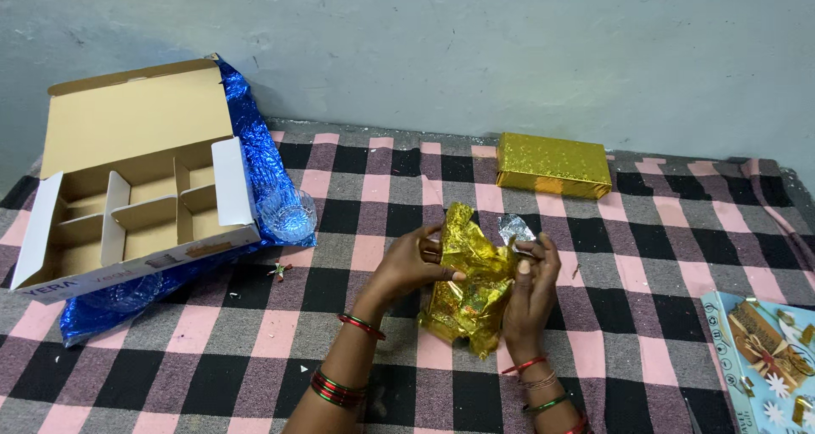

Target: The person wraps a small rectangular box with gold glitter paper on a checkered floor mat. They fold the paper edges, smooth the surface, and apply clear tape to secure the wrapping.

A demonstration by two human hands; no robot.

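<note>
Both hands grip a crumpled sheet of shiny gold foil wrapping paper (471, 285) above the checked pink, black and grey cloth (255, 332): the left hand (412, 260) pinches its left edge, the right hand (531, 290) clasps its right side. A gold-wrapped rectangular box (553, 164) lies well beyond.

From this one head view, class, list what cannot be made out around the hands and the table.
- Gold foil: whether anything is wrapped inside; its crumpled folds and the left hand and right hand cover it.
- Blue card: cut off by the right and bottom edges.
- Open box: its compartment floors are partly hidden by the dividers.
- Blue foil: mostly hidden beneath the box.
</note>
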